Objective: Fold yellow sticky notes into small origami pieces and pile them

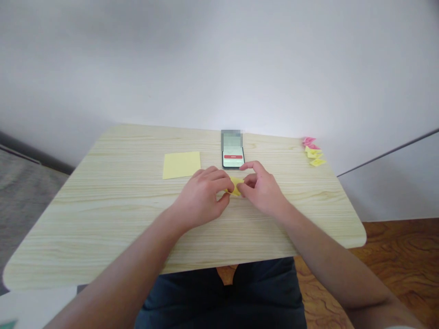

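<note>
Pinching a small folded yellow paper (236, 186) between them, the left hand (202, 197) and right hand (262, 189) rest on the surface (120, 219), fingers closed around it. A yellow sticky pad (181, 165) and phone (233, 153) lie just beyond.

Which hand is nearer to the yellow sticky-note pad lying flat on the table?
Left. The left hand lies just right of and below the yellow pad. The right hand is farther right, past the small folded yellow paper both hands pinch.
</note>
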A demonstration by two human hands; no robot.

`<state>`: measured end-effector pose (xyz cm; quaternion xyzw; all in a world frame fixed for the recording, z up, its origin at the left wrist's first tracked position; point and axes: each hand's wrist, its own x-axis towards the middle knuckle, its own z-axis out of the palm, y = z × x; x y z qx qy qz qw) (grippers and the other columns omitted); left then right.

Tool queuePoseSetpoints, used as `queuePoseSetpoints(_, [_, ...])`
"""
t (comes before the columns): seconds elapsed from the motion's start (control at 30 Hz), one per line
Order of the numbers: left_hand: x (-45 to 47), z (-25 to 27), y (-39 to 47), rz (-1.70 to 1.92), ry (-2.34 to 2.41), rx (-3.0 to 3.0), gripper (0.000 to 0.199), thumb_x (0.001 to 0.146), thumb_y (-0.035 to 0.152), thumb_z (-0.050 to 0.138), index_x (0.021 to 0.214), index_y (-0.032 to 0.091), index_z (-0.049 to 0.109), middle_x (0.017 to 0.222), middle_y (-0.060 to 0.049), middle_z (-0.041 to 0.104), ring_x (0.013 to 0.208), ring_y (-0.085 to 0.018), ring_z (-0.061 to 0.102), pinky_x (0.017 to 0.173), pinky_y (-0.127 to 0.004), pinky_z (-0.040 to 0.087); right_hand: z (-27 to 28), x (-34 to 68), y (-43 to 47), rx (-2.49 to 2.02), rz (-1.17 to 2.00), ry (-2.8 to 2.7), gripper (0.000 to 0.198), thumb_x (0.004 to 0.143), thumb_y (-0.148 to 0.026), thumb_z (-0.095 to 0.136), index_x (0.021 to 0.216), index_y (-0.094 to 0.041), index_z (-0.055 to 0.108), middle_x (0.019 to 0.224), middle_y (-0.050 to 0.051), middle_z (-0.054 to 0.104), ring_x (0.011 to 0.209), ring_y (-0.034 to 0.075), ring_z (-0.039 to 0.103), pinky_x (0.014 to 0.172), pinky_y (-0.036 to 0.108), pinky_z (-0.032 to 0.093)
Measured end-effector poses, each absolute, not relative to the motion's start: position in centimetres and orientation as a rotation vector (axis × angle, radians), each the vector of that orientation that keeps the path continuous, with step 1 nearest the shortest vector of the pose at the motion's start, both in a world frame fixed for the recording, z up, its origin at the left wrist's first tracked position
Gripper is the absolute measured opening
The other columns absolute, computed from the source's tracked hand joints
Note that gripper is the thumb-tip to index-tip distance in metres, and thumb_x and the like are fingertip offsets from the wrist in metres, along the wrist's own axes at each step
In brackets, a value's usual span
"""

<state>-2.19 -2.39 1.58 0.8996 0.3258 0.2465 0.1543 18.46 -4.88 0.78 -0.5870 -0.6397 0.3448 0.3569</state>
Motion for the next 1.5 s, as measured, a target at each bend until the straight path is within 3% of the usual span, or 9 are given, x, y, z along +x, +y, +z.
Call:
queuePoseSetpoints(0.07, [-2.3, 1.7, -3.4, 0.582, 0.985, 2.648, 0.016, 0.085, 0.011, 0.058, 0.090, 0.022, 0.068, 0.098, -0.004, 0.071, 0.101, -0.025, 0.061, 0.085, -0.040, 0.046, 1.4, 18.6, -5.9, -1.529, 0.749, -1.816, 0.052, 0.084, -0.014, 0.062, 0.133, -0.030, 0.053, 0.071, -0.007, 0.068, 0.063, 0.014, 0.063, 0.064, 0.028, 0.046])
queuePoseSetpoints(0.17, [-2.6, 1.2, -5.5, 0.516, 1.020, 2.673, 0.016, 0.088, 0.012, 0.056, 0.092, 0.022, 0.068, 0.096, -0.003, 0.073, 0.102, -0.025, 0.063, 0.091, -0.043, 0.046, 1.6, 18.9, -7.9, -1.568, 0.646, -2.015, 0.029, 0.089, -0.015, 0.060, 0.113, -0.029, 0.069, 0.076, -0.004, 0.070, 0.069, 0.015, 0.064, 0.069, 0.029, 0.046])
queuePoseSetpoints(0.3, [-3.2, 0.1, -8.5, 0.608, 1.075, 2.592, 0.019, 0.092, 0.014, 0.056, 0.101, 0.023, 0.070, 0.112, -0.003, 0.074, 0.115, -0.025, 0.061, 0.103, -0.045, 0.044, 0.5, 19.0, -11.0, -1.615, 0.556, -2.030, 0.011, 0.089, -0.019, 0.066, 0.096, -0.025, 0.073, 0.084, 0.000, 0.072, 0.079, 0.017, 0.065, 0.073, 0.031, 0.047])
queuePoseSetpoints(0.47, [-3.8, -0.7, -10.5, 0.707, 1.027, 2.506, 0.015, 0.092, 0.018, 0.061, 0.096, 0.025, 0.073, 0.122, -0.001, 0.073, 0.123, -0.024, 0.058, 0.109, -0.045, 0.042, -0.4, 18.8, -13.7, -1.564, 0.502, -1.963, 0.011, 0.091, -0.018, 0.066, 0.099, -0.023, 0.072, 0.089, 0.003, 0.070, 0.089, 0.020, 0.063, 0.082, 0.035, 0.050])
queuePoseSetpoints(0.67, [-4.0, -0.9, -10.4, 0.686, 1.017, 2.469, 0.014, 0.094, 0.023, 0.062, 0.096, 0.027, 0.076, 0.123, 0.000, 0.073, 0.121, -0.025, 0.058, 0.109, -0.048, 0.042, -1.2, 18.8, -14.8, -1.499, 0.167, -2.040, 0.015, 0.091, -0.019, 0.068, 0.099, -0.028, 0.077, 0.105, 0.007, 0.066, 0.101, 0.025, 0.057, 0.088, 0.044, 0.047])
queuePoseSetpoints(0.83, [-3.7, -0.9, -10.2, 0.670, 1.074, 2.427, 0.014, 0.095, 0.027, 0.061, 0.097, 0.027, 0.075, 0.120, 0.000, 0.073, 0.117, -0.025, 0.059, 0.105, -0.047, 0.042, -1.4, 18.6, -15.3, -1.452, 0.249, -2.115, 0.019, 0.090, -0.013, 0.066, 0.100, -0.027, 0.075, 0.102, 0.001, 0.073, 0.104, 0.023, 0.057, 0.093, 0.044, 0.044])
queuePoseSetpoints(1.1, [-3.1, -0.8, -10.0, 0.661, 1.180, 2.345, 0.011, 0.093, 0.030, 0.063, 0.092, 0.027, 0.073, 0.113, 0.001, 0.075, 0.113, -0.025, 0.060, 0.104, -0.047, 0.041, -1.0, 18.2, -15.8, -1.518, 0.244, -2.085, 0.004, 0.090, -0.023, 0.071, 0.091, -0.027, 0.072, 0.105, 0.000, 0.074, 0.108, 0.023, 0.060, 0.099, 0.046, 0.041])
queuePoseSetpoints(1.23, [-2.9, -0.6, -9.9, 0.648, 1.229, 2.318, 0.011, 0.093, 0.030, 0.063, 0.089, 0.026, 0.072, 0.111, 0.000, 0.075, 0.110, -0.025, 0.061, 0.101, -0.047, 0.042, -0.8, 17.6, -15.9, -1.589, 0.297, -1.998, 0.009, 0.091, -0.026, 0.071, 0.084, -0.025, 0.067, 0.102, 0.001, 0.074, 0.106, 0.024, 0.060, 0.098, 0.047, 0.041])
queuePoseSetpoints(1.5, [-2.6, -0.2, -9.7, 0.599, 1.276, 2.314, 0.009, 0.092, 0.032, 0.065, 0.088, 0.025, 0.070, 0.107, -0.001, 0.074, 0.108, -0.025, 0.061, 0.096, -0.045, 0.042, -0.6, 16.4, -16.2, -1.695, 0.320, -1.893, 0.007, 0.091, -0.024, 0.070, 0.098, -0.028, 0.072, 0.103, 0.004, 0.072, 0.106, 0.026, 0.059, 0.098, 0.049, 0.041])
